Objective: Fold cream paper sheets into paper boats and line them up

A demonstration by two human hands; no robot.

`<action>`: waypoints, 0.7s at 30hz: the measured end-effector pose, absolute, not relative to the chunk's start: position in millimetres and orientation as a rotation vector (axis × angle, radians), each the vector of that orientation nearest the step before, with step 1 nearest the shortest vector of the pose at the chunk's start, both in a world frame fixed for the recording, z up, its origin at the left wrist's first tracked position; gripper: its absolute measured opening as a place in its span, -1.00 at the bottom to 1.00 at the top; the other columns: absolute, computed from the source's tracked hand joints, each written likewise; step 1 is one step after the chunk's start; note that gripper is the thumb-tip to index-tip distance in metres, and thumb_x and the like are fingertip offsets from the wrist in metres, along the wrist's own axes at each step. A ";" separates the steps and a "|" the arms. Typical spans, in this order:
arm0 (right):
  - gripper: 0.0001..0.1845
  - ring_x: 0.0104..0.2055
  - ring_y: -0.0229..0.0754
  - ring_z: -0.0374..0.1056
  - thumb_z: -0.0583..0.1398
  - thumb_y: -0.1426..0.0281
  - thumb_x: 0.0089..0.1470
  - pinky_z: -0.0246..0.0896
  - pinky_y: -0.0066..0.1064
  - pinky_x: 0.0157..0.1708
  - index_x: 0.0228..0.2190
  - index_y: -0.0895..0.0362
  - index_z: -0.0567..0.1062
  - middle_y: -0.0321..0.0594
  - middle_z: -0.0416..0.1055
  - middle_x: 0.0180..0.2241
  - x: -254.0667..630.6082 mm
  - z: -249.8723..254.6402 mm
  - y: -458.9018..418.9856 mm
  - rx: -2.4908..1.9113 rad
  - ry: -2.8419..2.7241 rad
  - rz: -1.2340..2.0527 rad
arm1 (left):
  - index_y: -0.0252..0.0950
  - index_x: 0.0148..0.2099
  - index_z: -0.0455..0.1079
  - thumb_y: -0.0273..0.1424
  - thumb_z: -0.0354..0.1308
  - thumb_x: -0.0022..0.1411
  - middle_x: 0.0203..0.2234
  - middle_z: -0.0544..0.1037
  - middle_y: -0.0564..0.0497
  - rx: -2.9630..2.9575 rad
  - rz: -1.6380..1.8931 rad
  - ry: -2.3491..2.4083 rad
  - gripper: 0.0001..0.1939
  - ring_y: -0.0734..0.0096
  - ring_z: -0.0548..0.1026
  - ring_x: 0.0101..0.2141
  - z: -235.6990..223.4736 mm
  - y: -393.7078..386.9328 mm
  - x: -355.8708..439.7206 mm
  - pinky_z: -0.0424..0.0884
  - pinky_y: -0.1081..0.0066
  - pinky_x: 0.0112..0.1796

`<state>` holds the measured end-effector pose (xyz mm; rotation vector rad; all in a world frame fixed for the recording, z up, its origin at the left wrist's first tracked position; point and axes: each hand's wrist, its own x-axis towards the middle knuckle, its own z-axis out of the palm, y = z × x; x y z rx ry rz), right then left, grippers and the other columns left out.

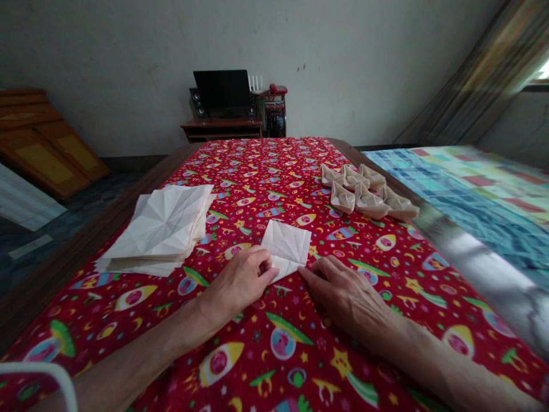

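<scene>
A creased white paper sheet (286, 242), folded along its near edge, lies on the red tablecloth in front of me. My left hand (247, 274) has its fingers curled, with thumb and index finger pinching the sheet's near left edge. At the near right corner, my right hand (343, 286) holds the paper between fingertips, the other fingers bent; its thumb is mostly hidden. To the left lies a stack of creased paper sheets (165, 220), the top one marked with star-like folds. Several folded paper boats (371, 200) stand grouped at the right, apart from both hands.
The red patterned tablecloth (283, 337) covers a long wooden table. A white curved object (47, 369) enters at the lower left. Beyond the table stand a monitor (222, 88) and a red telephone (278, 89). A bed with checked cloth (463, 194) adjoins the right side.
</scene>
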<state>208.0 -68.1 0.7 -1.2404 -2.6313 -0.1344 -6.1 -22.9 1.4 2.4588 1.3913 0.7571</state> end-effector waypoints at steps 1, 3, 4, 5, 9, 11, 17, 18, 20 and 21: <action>-0.80 -0.39 -0.21 0.14 0.11 0.51 0.13 -0.02 -0.41 -0.51 -0.18 0.14 0.43 -0.18 0.29 -0.38 207.7 0.7 -67.7 -1.250 -2.633 -0.124 | -0.30 -0.58 0.27 -0.53 0.21 0.04 -0.64 0.32 0.15 2.457 0.752 1.395 -0.78 0.58 0.27 -0.59 1.6 -22.9 -6.0 0.19 0.53 -0.50; -0.81 -0.39 -0.21 0.14 0.11 0.51 0.14 -0.04 -0.41 -0.51 -0.19 0.13 0.44 -0.19 0.29 -0.38 207.2 0.5 -66.9 -1.266 -2.636 -0.089 | -0.31 -0.58 0.27 -0.54 0.21 0.05 -0.64 0.31 0.15 2.454 0.743 1.398 -0.78 0.58 0.28 -0.59 1.7 -22.9 -5.9 0.19 0.53 -0.49; -0.81 -0.39 -0.21 0.14 0.11 0.51 0.14 -0.04 -0.41 -0.51 -0.19 0.13 0.44 -0.19 0.29 -0.38 207.0 0.3 -66.6 -1.273 -2.635 -0.074 | -0.31 -0.57 0.27 -0.54 0.21 0.05 -0.64 0.31 0.15 2.453 0.738 1.397 -0.78 0.57 0.28 -0.58 1.7 -22.9 -5.9 0.19 0.53 -0.49; -0.80 -0.38 -0.21 0.15 0.11 0.50 0.14 -0.03 -0.40 -0.50 -0.18 0.13 0.44 -0.19 0.29 -0.38 206.9 0.1 -66.2 -1.278 -2.634 -0.065 | -0.31 -0.57 0.27 -0.54 0.21 0.05 -0.64 0.32 0.14 2.453 0.734 1.396 -0.78 0.57 0.28 -0.58 1.5 -23.0 -5.9 0.19 0.53 -0.49; -0.76 -0.37 -0.20 0.15 0.12 0.51 0.14 -0.02 -0.41 -0.49 -0.13 0.14 0.43 -0.19 0.28 -0.37 207.1 -0.4 -65.7 -1.262 -2.629 -0.075 | -0.31 -0.56 0.27 -0.53 0.21 0.07 -0.62 0.33 0.14 2.467 0.748 1.386 -0.78 0.56 0.29 -0.57 0.3 -23.5 -6.4 0.20 0.52 -0.47; -0.76 -0.37 -0.20 0.15 0.12 0.52 0.14 -0.02 -0.41 -0.48 -0.13 0.15 0.43 -0.18 0.28 -0.37 207.0 0.1 -65.7 -1.257 -2.628 -0.070 | -0.31 -0.56 0.27 -0.53 0.21 0.07 -0.62 0.33 0.14 2.475 0.758 1.384 -0.78 0.55 0.29 -0.56 0.2 -23.7 -6.4 0.20 0.52 -0.47; -0.81 -0.37 -0.21 0.14 0.09 0.52 0.15 -0.04 -0.41 -0.47 -0.20 0.16 0.45 -0.18 0.29 -0.36 206.9 0.2 -65.3 -1.305 -2.628 -0.002 | -0.31 -0.57 0.25 -0.53 0.21 0.07 -0.63 0.31 0.14 2.474 0.695 1.409 -0.76 0.55 0.31 -0.56 -0.7 -22.3 -6.4 0.22 0.51 -0.46; -0.81 -0.37 -0.21 0.14 0.09 0.52 0.16 -0.05 -0.40 -0.48 -0.21 0.15 0.45 -0.17 0.29 -0.36 207.2 -0.2 -65.1 -1.323 -2.627 0.008 | -0.31 -0.57 0.25 -0.52 0.21 0.07 -0.63 0.32 0.14 2.478 0.667 1.429 -0.76 0.54 0.32 -0.56 -1.0 -22.3 -6.6 0.23 0.51 -0.46; -0.80 -0.37 -0.21 0.14 0.07 0.51 0.17 -0.07 -0.40 -0.47 -0.20 0.14 0.45 -0.17 0.28 -0.35 207.8 -1.0 -64.9 -1.335 -2.631 0.026 | -0.30 -0.49 0.30 -0.49 0.21 0.08 -0.55 0.38 0.12 2.513 0.629 1.473 -0.84 0.49 0.38 -0.50 -0.4 -23.5 -7.0 0.28 0.48 -0.43; -0.79 -0.37 -0.21 0.14 0.06 0.51 0.18 -0.07 -0.40 -0.47 -0.19 0.14 0.44 -0.17 0.28 -0.35 208.1 -1.4 -64.9 -1.333 -2.631 0.029 | -0.29 -0.38 0.34 -0.47 0.22 0.08 -0.46 0.42 0.09 2.546 0.640 1.491 -0.91 0.43 0.41 -0.42 0.7 -24.8 -7.1 0.32 0.45 -0.39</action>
